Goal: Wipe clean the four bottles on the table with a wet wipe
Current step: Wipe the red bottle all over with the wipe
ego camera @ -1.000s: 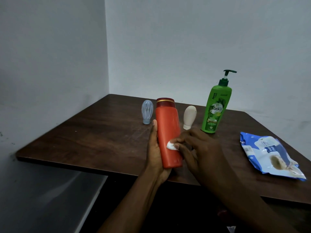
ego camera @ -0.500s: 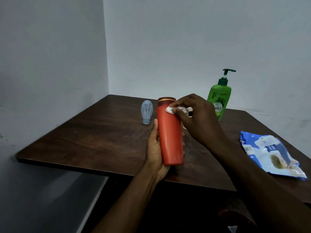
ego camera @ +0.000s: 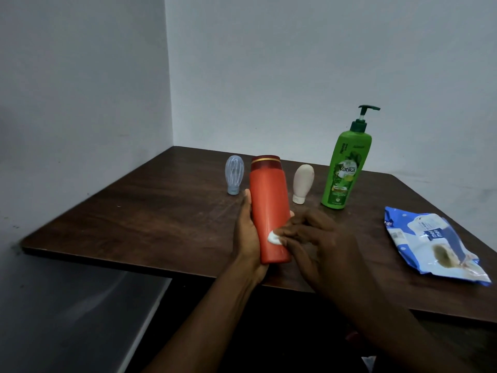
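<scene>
My left hand grips the tall orange bottle from its left side and holds it upright above the table's near edge. With its fingertips, my right hand pinches a small white wet wipe against the lower front of that bottle. Behind it stand a small clear bottle, a small cream bottle resting on its cap, and a green pump bottle.
The dark wooden table sits in a corner between two white walls. A blue and white wet wipe packet lies flat at the right side. Past the table's near left edge is a grey floor.
My right hand slid the wipe from near the orange bottle's cap down to its lower front. The left hand kept its hold on the bottle.
</scene>
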The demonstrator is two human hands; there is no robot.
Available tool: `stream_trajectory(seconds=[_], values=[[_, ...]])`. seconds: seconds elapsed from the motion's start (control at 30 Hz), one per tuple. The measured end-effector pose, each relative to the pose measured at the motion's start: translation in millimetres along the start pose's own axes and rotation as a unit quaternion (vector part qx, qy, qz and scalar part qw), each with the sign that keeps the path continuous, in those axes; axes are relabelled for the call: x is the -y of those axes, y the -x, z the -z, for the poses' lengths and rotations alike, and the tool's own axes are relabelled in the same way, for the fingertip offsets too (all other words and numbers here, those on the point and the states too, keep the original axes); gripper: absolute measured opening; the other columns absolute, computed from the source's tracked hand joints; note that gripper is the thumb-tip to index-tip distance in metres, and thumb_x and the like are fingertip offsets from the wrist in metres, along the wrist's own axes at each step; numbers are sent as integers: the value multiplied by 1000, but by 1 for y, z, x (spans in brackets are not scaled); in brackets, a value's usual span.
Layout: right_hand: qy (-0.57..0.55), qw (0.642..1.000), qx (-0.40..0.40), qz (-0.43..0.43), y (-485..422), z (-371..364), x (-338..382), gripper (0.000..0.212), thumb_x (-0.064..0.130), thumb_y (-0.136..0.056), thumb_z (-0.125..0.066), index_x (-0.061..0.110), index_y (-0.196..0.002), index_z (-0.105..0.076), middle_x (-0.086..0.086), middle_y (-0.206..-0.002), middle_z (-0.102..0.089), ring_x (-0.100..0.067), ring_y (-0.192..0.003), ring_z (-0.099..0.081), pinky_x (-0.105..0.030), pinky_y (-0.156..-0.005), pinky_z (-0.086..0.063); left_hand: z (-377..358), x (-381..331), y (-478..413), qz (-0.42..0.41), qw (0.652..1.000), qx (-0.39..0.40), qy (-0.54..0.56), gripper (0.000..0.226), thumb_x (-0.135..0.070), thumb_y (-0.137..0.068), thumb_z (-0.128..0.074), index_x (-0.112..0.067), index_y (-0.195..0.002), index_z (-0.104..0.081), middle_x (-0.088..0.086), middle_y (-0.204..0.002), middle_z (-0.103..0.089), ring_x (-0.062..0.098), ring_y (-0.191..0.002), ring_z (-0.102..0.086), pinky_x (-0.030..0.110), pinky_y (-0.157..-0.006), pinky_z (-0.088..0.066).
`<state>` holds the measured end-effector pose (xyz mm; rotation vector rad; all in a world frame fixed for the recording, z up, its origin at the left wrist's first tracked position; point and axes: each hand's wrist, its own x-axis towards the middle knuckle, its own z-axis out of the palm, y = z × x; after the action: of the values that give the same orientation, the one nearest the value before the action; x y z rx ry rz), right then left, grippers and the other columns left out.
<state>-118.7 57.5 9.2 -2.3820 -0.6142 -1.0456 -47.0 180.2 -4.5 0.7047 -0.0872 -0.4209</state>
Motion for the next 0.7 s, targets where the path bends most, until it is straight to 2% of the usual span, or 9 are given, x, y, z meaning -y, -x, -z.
stream_trajectory(seconds=[0.1,0.2,0.3,0.37,0.5,0.6,0.7], values=[[-16,1000,10,-13,-2,4,1,20,6,-80,-81,15,-99,-80,2,-100,-70,-10,-92,-66,-20,-84,-51,-1,1,0,0,1000,-3,-5,69,-67,-93,-42,-3,-106,-64,13,-78,-72,22,-64,-69,29,-58,-58],[-8,999,-12,-41,-19,5,-1,13,19,-84,-79,17,-98,-79,5,-93,-68,-5,-87,-64,-18,-77,-50,-4,0,2,-24,1000,12,-5,64,-63,-96,-39,-6,-111,-64,12,-84,-74,21,-69,-72,31,-64,-58],[-15,997,-34,-62,-45,4,-10,17,32,-87,-75,20,-98,-80,1,-87,-67,-8,-80,-63,-30,-69,-54,-3,0,3,-52,998,9,-40,60,-63,-98,-36,-12,-109,-68,13,-85,-75,22,-66,-70,31,-61,-55],[-25,995,-52,-79,-64,4,-17,17,36,-86,-76,23,-97,-80,1,-83,-68,-9,-77,-63,-37,-68,-54,-2,0,5,-53,997,14,-53,65,-66,-96,-38,-10,-110,-68,16,-86,-72,23,-64,-68,30,-57,-54],[-90,983,-82,-136,-95,6,-24,16,37,-83,-79,26,-94,-81,11,-87,-73,-2,-82,-67,-21,-70,-54,0,-2,6,-52,997,31,-47,69,-65,-97,-36,-7,-120,-64,18,-87,-71,24,-63,-67,29,-54,-55],[-104,980,-79,-147,-100,3,-26,13,36,-84,-79,27,-94,-81,10,-87,-74,-3,-82,-68,-12,-67,-49,-1,-2,7,-50,997,42,-48,68,-63,-98,-35,-7,-124,-61,18,-87,-71,23,-62,-67,29,-53,-56],[-104,983,-68,-136,-88,2,-22,12,33,-85,-77,28,-95,-80,8,-87,-72,-5,-83,-66,-17,-69,-53,1,-3,8,-49,997,31,-47,68,-64,-97,-36,-7,-128,-59,17,-89,-72,23,-64,-68,29,-54,-56]])
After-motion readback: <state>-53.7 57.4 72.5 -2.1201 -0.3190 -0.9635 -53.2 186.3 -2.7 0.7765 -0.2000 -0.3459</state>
